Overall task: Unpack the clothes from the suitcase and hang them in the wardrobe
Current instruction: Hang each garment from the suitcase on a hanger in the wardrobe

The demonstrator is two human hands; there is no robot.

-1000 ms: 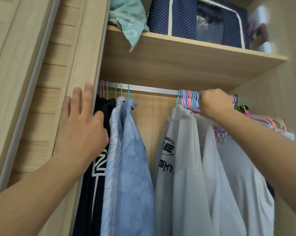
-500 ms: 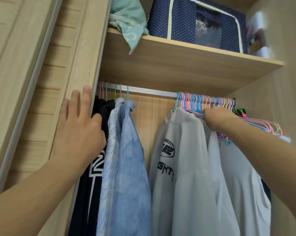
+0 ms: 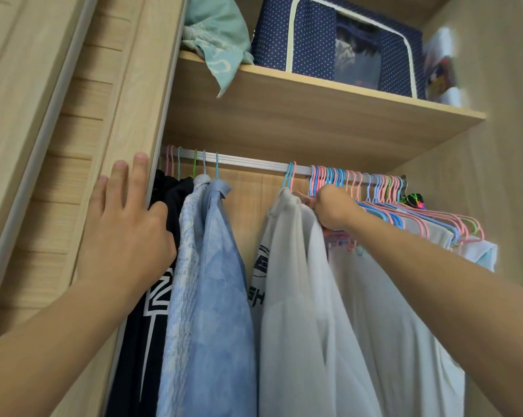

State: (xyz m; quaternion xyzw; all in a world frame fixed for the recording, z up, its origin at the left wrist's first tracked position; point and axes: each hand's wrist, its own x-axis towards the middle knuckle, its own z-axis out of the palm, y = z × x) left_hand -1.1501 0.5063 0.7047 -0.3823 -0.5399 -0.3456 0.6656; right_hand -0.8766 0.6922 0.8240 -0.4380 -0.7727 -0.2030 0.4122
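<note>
Soft, even indoor light; sharp centre, smeared right edge

No glare; the underside of the shelf [image 3: 299,127] above both hands is gently shaded, and the dark clothes beside the left hand [image 3: 124,230] lose detail. Up and right of the right hand [image 3: 333,210], the bag [image 3: 440,67] at the shelf's end is blurred (wide-angle stretch bends the door's lines [image 3: 58,121] left of the left hand). The forearms nearest the lens look slightly soft.

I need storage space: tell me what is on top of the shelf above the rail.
On the shelf lie a crumpled teal cloth, a navy dotted storage box and a blurred white item. The box hides whatever is behind it.
</note>
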